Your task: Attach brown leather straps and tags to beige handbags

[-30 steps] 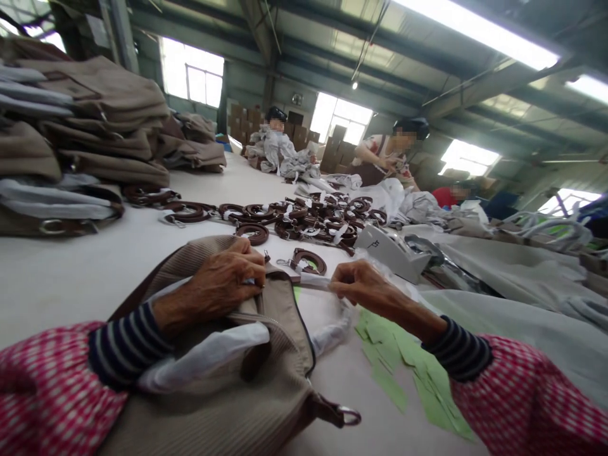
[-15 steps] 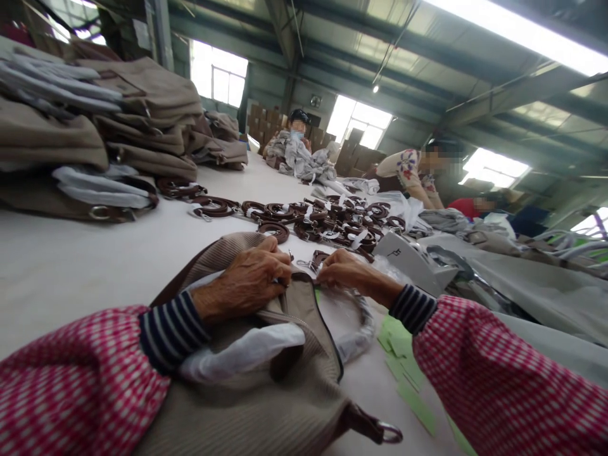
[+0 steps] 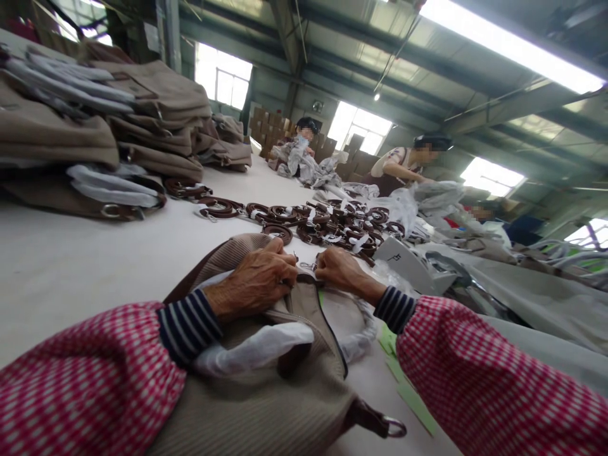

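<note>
A taupe ribbed handbag (image 3: 266, 405) lies before me, its long zipper opening facing up and right. One handle (image 3: 256, 348) is wrapped in white material; the other wrapped handle (image 3: 358, 339) rests on the right side. My left hand (image 3: 259, 278) is closed on the bag's fabric near the far end of the zipper. Just across from it, my right hand (image 3: 342, 271) is closed in a pinch at that end; its fingertips hide what they hold. Small metal hardware (image 3: 308, 265) shows between the two hands. A brown tab with a metal ring (image 3: 395, 427) sticks out at the near corner.
Coiled brown straps (image 3: 332, 221) with metal clips lie beyond the bag. Stacked taupe bags (image 3: 156, 107) stand at the left. Green paper slips (image 3: 415, 405) and a white box-like object (image 3: 403, 263) are on the right. Two co-workers (image 3: 304, 136) (image 3: 403, 161) handle pale wrapping farther back.
My right hand has shifted slightly up at the zipper end, its fingers more tightly curled. The left hand keeps its grip. A co-worker at the back right has straightened and raised some pale material.
</note>
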Demonstrator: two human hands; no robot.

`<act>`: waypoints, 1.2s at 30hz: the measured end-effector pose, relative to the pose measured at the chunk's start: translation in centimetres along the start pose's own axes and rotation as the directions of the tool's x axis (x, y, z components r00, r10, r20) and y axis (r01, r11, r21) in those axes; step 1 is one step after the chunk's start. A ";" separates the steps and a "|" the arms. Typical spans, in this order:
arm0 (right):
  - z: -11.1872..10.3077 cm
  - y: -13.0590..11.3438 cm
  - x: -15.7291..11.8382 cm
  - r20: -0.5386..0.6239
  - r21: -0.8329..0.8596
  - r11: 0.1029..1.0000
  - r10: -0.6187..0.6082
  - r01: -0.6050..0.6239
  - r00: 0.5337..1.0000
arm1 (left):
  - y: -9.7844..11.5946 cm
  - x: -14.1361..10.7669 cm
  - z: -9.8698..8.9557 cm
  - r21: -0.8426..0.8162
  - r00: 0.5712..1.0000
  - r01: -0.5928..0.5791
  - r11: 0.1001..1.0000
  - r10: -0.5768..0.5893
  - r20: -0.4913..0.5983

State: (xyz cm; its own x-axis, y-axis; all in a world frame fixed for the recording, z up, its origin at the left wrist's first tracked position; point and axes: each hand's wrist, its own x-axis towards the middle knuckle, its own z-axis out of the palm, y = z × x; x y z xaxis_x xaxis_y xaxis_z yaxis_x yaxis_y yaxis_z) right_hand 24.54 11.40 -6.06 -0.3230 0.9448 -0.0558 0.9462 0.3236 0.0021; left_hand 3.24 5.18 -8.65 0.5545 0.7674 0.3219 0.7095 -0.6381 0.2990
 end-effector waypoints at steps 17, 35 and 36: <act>-0.8 0.2 1.3 -0.036 -0.061 0.992 -0.108 0.106 0.993 | -0.2 -0.2 -0.2 -0.036 1.000 -0.002 0.999 0.002 0.005; 3.5 0.7 -7.0 -0.307 0.279 0.879 -0.300 0.387 0.903 | -0.2 0.0 -0.4 -0.026 1.000 0.023 0.999 -0.022 0.009; 3.9 0.6 -6.9 -0.319 0.287 0.875 -0.297 0.390 0.900 | -0.2 0.0 -0.4 -0.007 1.000 0.002 1.000 -0.002 0.014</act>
State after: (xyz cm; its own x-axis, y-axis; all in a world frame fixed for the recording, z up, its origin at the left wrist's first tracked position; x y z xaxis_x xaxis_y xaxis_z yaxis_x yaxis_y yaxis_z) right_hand 27.39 4.86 -9.57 -0.5781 0.7708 0.2677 0.7076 0.6369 -0.3061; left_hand 2.90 5.28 -8.34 0.5594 0.7693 0.3087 0.7076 -0.6372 0.3055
